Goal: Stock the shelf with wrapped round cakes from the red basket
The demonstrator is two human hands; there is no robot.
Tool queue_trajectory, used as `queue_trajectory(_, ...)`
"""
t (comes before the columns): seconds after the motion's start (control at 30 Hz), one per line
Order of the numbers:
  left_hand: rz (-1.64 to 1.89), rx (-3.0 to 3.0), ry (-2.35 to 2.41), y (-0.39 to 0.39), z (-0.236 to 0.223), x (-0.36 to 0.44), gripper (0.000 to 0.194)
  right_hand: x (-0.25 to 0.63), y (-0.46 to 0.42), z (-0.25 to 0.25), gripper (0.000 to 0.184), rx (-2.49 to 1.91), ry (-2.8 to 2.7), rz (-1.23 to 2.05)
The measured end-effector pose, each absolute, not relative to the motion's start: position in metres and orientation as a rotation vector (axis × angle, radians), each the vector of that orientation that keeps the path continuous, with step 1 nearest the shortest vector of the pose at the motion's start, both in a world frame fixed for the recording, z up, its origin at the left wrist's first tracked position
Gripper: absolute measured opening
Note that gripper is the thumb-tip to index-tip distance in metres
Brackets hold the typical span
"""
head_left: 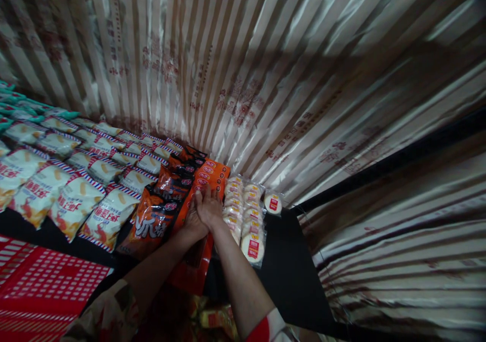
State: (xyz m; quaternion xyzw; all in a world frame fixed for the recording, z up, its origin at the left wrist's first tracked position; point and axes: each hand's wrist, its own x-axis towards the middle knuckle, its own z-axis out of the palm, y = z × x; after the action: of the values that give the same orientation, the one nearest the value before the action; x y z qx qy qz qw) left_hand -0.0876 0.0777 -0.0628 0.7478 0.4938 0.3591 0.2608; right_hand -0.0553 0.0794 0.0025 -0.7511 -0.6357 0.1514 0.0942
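My right hand (210, 206) lies with its fingers stretched forward over the row of flat orange snack packets (216, 172). Beside it and partly under it is my left hand (193, 223), fingers also extended against the orange packets, some of them hidden. The wrists are close together, and neither hand is wrapped round a packet. To the left of my hands stand orange-and-black snack bags (154, 223). Right of them, clear-wrapped round white cakes or crackers (253, 246) with red labels sit in two rows.
Several white snack bags (108, 215) with striped edges fill the left of the black shelf (288, 261), with green packs (23, 104) beyond. A red plastic basket (49, 276) stands at lower left. Pleated printed sheeting (243, 79) hangs behind, crossed by a dark bar (379, 165) at right.
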Motion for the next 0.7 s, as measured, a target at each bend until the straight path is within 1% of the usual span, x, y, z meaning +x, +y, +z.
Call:
queue_trajectory(0.3, 0.951, 2.189, 1.391, 0.076, -0.048, -0.087, 0.041, -0.057, 0.078, 0.002, 0.059, -2.231, -1.781, 0.402)
queue_trajectory(0.53, 0.983, 2.209, 1.359, 0.071, -0.052, -0.093, 0.047, -0.061, 0.081, 0.014, 0.059, -2.292, -1.724, 0.452)
queue_trajectory(0.7, 1.023, 2.186, 1.313, 0.072, -0.057, -0.092, 0.048, -0.060, 0.083, 0.017, 0.060, -2.254, -1.777, 0.492)
